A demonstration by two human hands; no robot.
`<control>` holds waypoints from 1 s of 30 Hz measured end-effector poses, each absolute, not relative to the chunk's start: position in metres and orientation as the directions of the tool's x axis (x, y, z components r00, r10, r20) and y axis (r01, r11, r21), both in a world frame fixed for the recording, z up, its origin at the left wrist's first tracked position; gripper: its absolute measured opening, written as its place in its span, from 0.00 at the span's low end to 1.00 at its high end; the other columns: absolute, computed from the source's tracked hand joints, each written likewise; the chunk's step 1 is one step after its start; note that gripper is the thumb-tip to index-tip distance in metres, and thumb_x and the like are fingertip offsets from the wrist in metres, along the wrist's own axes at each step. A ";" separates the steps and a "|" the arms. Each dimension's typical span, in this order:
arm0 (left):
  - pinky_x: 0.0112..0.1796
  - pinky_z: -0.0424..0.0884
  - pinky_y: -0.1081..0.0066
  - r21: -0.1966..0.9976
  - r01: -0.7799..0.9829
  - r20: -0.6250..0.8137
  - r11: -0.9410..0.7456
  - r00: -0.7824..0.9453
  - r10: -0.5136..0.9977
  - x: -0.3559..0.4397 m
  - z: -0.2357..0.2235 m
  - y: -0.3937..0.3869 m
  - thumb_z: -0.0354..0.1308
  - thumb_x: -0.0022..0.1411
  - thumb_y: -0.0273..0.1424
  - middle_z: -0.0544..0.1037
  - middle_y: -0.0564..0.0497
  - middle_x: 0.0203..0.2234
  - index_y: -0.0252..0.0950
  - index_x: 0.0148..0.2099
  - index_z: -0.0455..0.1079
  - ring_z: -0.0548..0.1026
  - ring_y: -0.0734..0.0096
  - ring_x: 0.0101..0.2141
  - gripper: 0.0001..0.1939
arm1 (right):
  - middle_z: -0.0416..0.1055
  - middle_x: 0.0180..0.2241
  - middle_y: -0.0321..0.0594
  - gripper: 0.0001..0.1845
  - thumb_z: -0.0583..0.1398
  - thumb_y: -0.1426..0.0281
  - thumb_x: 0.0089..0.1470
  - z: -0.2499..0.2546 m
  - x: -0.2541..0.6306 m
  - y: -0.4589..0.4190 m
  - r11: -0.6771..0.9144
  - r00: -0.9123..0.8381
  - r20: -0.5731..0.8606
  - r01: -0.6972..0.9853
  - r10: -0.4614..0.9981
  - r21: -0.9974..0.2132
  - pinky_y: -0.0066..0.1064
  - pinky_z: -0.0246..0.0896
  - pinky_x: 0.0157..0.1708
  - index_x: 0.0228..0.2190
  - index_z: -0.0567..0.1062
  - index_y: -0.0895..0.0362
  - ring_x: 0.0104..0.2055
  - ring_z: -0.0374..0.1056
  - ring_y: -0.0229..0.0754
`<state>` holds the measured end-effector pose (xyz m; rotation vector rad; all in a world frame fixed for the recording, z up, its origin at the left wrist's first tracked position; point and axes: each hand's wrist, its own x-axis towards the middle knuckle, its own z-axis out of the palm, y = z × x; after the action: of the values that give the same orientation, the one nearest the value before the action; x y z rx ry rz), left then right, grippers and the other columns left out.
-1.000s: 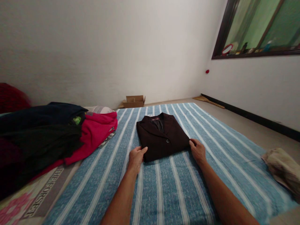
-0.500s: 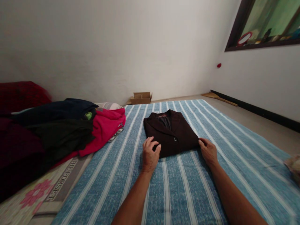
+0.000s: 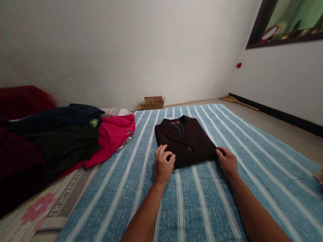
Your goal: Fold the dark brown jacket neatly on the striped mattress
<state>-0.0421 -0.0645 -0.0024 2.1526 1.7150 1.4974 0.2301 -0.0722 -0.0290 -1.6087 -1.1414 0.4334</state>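
Observation:
A dark brown jacket (image 3: pixel 188 141), folded into a neat rectangle with collar and one button showing, lies on a blue and white striped sheet (image 3: pixel 239 144). My left hand (image 3: pixel 164 164) rests on the jacket's near left corner, fingers curled and pinched on the cloth. At the near right corner, my right hand (image 3: pixel 227 161) has its fingertips closed on the edge. Both forearms reach in from the bottom of the view.
A heap of dark clothes (image 3: pixel 58 134) and a red garment (image 3: pixel 111 134) lies to the left, partly on a flower-printed mat (image 3: pixel 45 208). An open cardboard box (image 3: pixel 153 102) stands by the far wall. Bare floor (image 3: pixel 277 131) runs along the right, with a beige cloth (image 3: pixel 319 174) at the edge.
My left hand has moved from beside the jacket's corner onto it. The view has shifted left and down; the jacket sits slightly farther right in the picture.

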 end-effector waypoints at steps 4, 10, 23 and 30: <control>0.52 0.64 0.54 0.528 0.755 0.656 -0.389 -0.072 0.751 -0.040 -0.004 -0.058 0.58 0.53 0.29 0.75 0.43 0.45 0.39 0.25 0.68 0.67 0.56 0.53 0.05 | 0.75 0.33 0.47 0.17 0.56 0.59 0.47 -0.026 0.229 -0.071 0.040 0.486 0.282 0.449 0.827 -0.893 0.41 0.60 0.41 0.32 0.77 0.57 0.38 0.69 0.51; 0.52 0.62 0.53 0.511 0.745 0.681 -0.428 -0.048 0.730 -0.043 -0.005 -0.044 0.56 0.54 0.33 0.76 0.44 0.43 0.38 0.25 0.68 0.69 0.54 0.50 0.08 | 0.75 0.33 0.41 0.17 0.53 0.61 0.48 -0.021 0.228 -0.062 0.050 0.492 0.319 0.484 0.810 -0.874 0.35 0.61 0.41 0.32 0.77 0.57 0.37 0.69 0.44; 0.55 0.59 0.56 0.580 0.723 0.624 -0.375 -0.099 0.775 -0.038 0.005 -0.043 0.55 0.53 0.34 0.76 0.48 0.42 0.40 0.25 0.65 0.69 0.57 0.51 0.07 | 0.74 0.34 0.38 0.13 0.54 0.66 0.50 -0.019 0.232 -0.054 0.044 0.480 0.321 0.502 0.816 -0.864 0.31 0.60 0.42 0.32 0.77 0.55 0.38 0.68 0.41; 0.54 0.60 0.56 0.587 0.736 0.610 -0.337 -0.128 0.782 -0.042 0.000 -0.042 0.55 0.52 0.37 0.74 0.44 0.44 0.39 0.29 0.66 0.68 0.55 0.51 0.07 | 0.74 0.34 0.38 0.13 0.53 0.67 0.50 -0.018 0.232 -0.054 0.031 0.483 0.314 0.506 0.817 -0.862 0.31 0.59 0.42 0.32 0.77 0.56 0.39 0.68 0.42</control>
<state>-0.0422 -0.0421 0.0000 2.0427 1.7797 1.4941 0.2321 -0.0539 -0.0180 -1.6249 -1.1621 0.3514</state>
